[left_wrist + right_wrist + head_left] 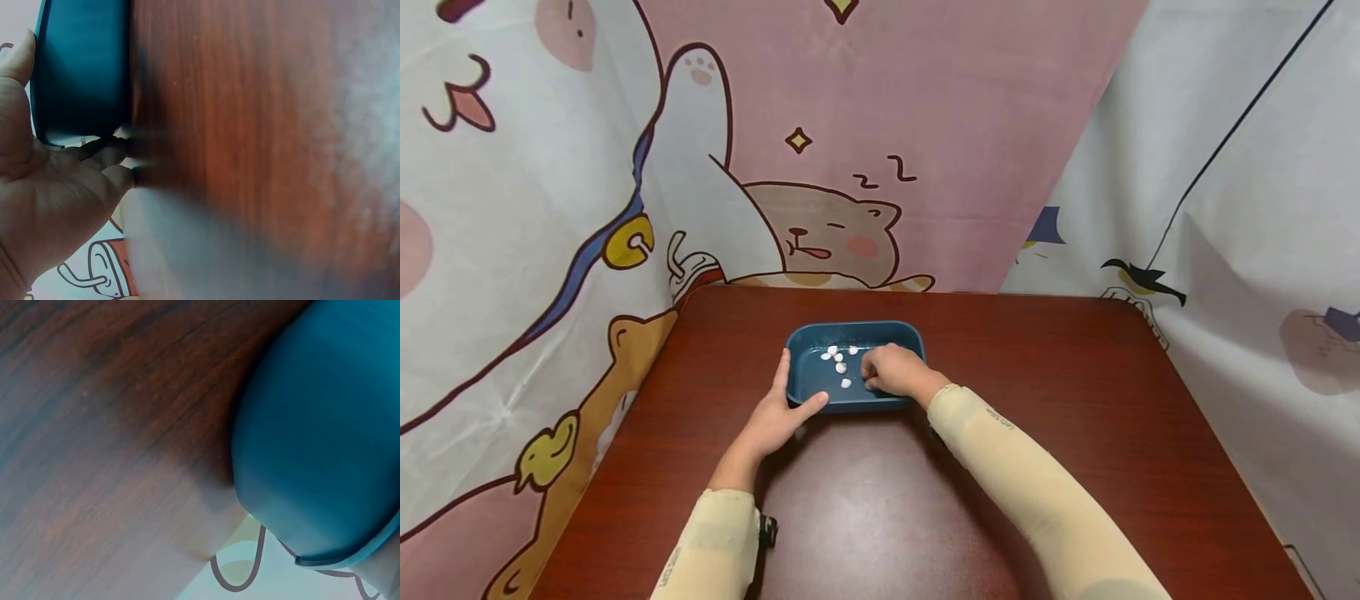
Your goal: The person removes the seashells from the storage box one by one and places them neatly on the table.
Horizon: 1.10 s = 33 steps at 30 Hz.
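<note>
A blue rectangular tray [816, 385] with rounded corners sits on the table, and several small white pieces [840, 367] lie scattered inside it. My left hand [778, 421] holds the tray's near left corner, the thumb over the front rim and the fingers along the left side. In the left wrist view, this hand [56, 187] spans the tray's outer wall [81, 69]. Over the right half of the tray reaches my right hand [895, 369], its fingers curled down inside. Whether they pinch anything is hidden. The right wrist view shows mostly the tray's outside wall [325, 437].
The reddish-brown wooden table [1037, 400] extends on both sides of the tray. Behind it hangs a cloth with cartoon animals [835, 229], and more printed cloth [1247, 208] stands at the right. A small black device [767, 531] sits at the left sleeve.
</note>
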{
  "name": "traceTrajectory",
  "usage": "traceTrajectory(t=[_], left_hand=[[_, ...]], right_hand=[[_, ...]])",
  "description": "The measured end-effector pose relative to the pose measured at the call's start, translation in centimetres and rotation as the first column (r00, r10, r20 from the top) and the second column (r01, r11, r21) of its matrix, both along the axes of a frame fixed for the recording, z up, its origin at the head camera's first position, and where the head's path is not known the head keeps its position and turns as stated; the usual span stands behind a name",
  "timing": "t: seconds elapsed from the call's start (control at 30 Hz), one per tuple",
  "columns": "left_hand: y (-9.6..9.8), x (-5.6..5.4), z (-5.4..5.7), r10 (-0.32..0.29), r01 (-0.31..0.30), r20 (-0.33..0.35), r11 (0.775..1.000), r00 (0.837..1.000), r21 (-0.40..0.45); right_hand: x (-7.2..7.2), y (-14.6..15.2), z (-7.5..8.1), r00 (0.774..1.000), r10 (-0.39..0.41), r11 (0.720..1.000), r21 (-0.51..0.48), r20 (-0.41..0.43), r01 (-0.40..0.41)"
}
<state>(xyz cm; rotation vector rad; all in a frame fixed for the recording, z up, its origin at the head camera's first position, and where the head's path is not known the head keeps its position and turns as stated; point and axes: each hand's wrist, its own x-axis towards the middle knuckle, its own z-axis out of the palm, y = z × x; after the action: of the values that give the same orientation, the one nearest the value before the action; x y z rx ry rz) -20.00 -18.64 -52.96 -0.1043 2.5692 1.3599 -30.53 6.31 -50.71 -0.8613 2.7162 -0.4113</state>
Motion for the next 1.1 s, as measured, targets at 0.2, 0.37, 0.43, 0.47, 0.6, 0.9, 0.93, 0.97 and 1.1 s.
traceTrajectory(t=[0.2, 0.37, 0.43, 0.47, 0.6, 0.9, 0.93, 0.97, 1.1], left_hand=[[-0.2, 0.1, 0.0, -0.003, 0.003, -0.008, 1.0, 1.0, 0.006], [-0.3, 0.1, 0.0, -0.002, 0.002, -0.009, 1.0, 1.0, 0.023], [-0.3, 0.1, 0.0, -0.001, 0.002, -0.003, 1.0, 1.0, 0.03], [-0.4, 0.1, 0.0, -0.003, 0.003, 0.0, 0.999, 1.0, 0.032], [-0.5, 0.3, 0.0, -0.006, 0.006, -0.001, 1.0, 1.0, 0.031], [-0.2, 0.2, -0.1, -0.006, 0.007, -0.03, 1.0, 1.0, 0.03], [-0.2, 0.1, -0.1, -0.004, 0.005, -0.035, 0.999, 0.999, 0.032], [-0.2, 0.1, -0.1, -0.003, 0.004, -0.037, 0.999, 0.999, 0.034], [-0.3, 0.0, -0.2, -0.004, 0.005, -0.04, 0.999, 0.999, 0.036]], right_hand=[[0.1, -0.3, 0.1, 0.997, -0.077, 0.997, 0.015, -0.009, 0.077], [0.2, -0.5, 0.3, 0.995, -0.09, 0.996, 0.021, -0.038, 0.091], [0.2, -0.5, 0.5, 0.996, -0.075, 0.997, 0.005, -0.043, 0.075], [0.3, -0.6, 0.6, 0.997, -0.067, 0.998, -0.007, -0.045, 0.067], [0.6, -0.5, 2.0, 0.997, -0.047, 0.995, -0.094, -0.066, 0.041], [-0.2, 1.9, 3.8, 0.975, -0.191, 0.956, -0.247, -0.115, 0.158], [-0.5, 2.3, 3.8, 0.969, -0.226, 0.945, -0.265, -0.103, 0.192], [-0.8, 2.8, 3.7, 0.961, -0.261, 0.933, -0.281, -0.095, 0.226], [-1.9, 4.5, 2.9, 0.921, -0.389, 0.876, -0.325, -0.038, 0.357]])
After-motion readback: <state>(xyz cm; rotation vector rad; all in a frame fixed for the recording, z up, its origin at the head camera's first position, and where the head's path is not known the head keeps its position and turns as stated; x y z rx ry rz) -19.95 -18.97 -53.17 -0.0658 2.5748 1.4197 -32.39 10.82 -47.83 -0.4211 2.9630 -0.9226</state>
